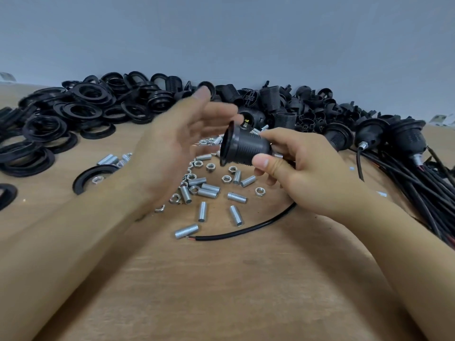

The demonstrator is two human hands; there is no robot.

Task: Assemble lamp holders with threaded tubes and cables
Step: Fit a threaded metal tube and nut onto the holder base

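Observation:
My right hand (302, 168) grips a black lamp holder (243, 147) by its narrow end, its flanged open mouth turned left. A black cable (248, 230) runs from under that hand across the wooden table (221, 291), with bare wire ends near a threaded tube (186, 231). My left hand (177, 143) hovers just left of the holder's flange with straight fingers, blurred, holding nothing. Silver threaded tubes (209, 188) and nuts (259, 191) lie scattered below both hands.
Black threaded rings (81, 107) are heaped at the back left, one ring (93, 174) lying apart with a nut in it. Lamp holder bodies (283, 104) pile up at the back centre. Assembled holders with cables (406, 153) lie at the right.

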